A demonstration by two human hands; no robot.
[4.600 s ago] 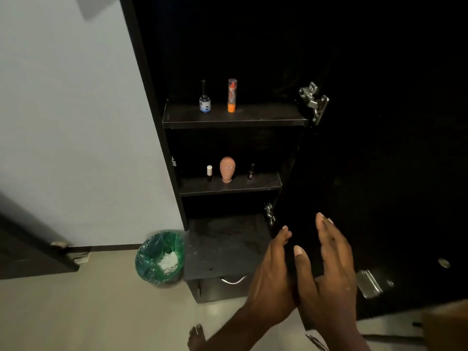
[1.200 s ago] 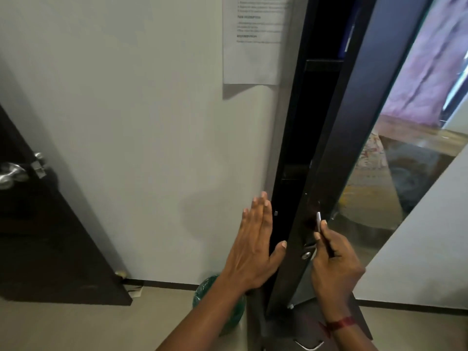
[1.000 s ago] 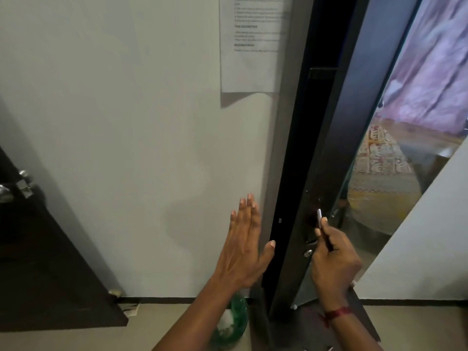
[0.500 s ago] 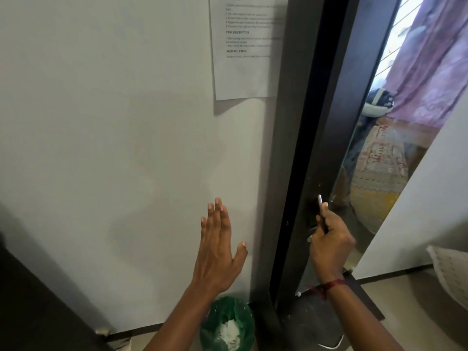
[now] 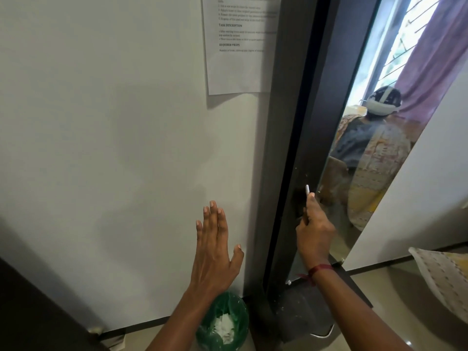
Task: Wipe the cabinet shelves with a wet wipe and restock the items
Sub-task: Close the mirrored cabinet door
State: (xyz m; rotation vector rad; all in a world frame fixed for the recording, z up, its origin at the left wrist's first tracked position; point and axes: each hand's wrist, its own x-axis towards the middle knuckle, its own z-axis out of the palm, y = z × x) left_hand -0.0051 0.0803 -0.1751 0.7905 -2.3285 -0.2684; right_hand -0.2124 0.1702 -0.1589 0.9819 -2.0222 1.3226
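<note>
The tall dark cabinet (image 5: 274, 173) stands against the white wall, its mirrored door (image 5: 316, 122) swung nearly flush against it. My right hand (image 5: 314, 231) is closed around the small silver door handle (image 5: 307, 190) on the door's edge. My left hand (image 5: 215, 249) is open, fingers together and pointing up, held in front of the wall just left of the cabinet, holding nothing. The shelves and the items on them are hidden behind the door.
A green bin (image 5: 222, 323) with white wipes inside sits on the floor at the cabinet's foot. A printed sheet (image 5: 238, 44) hangs on the wall. The mirror (image 5: 374, 148) reflects a person, a window and a purple curtain. A dark door (image 5: 38, 312) is lower left; a patterned cushion (image 5: 448, 277) lies right.
The cabinet door, wide open 4.6 s ago with shelves showing, has swung nearly shut under my right hand. My left hand has drifted left, off the cabinet edge.
</note>
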